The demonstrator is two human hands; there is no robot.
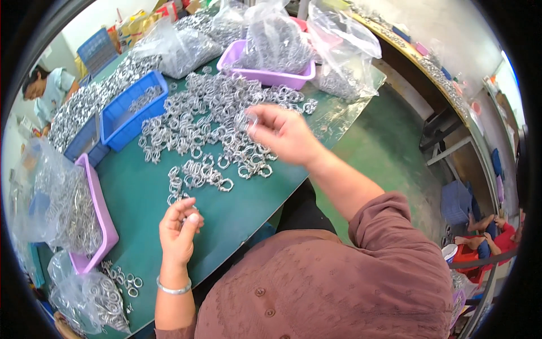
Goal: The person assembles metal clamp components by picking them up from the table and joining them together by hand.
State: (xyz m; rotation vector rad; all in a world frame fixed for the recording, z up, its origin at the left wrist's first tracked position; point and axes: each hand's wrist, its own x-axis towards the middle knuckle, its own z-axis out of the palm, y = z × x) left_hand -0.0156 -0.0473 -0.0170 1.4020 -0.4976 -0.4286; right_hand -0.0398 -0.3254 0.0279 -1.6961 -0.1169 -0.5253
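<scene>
A large heap of silvery metal rings with small fittings (197,104) spreads over the green table. At its right edge my right hand (288,135) is raised, thumb and fingers pinched on a metal ring (248,120) that is slightly blurred. My left hand (179,229) is near the table's front edge, its fingers curled toward the thumb. Whatever lies between those fingers is too small to make out. Just beyond the left fingertips, a smaller cluster of the same rings (203,174) sits apart from the main heap.
Blue bins (132,118) stand left of the heap. A purple tray (101,217) with bagged metal parts is at the left, another purple tray (271,76) at the back. Clear bags (341,62) stand around. A person (53,93) works at far left; another (502,237) sits at right.
</scene>
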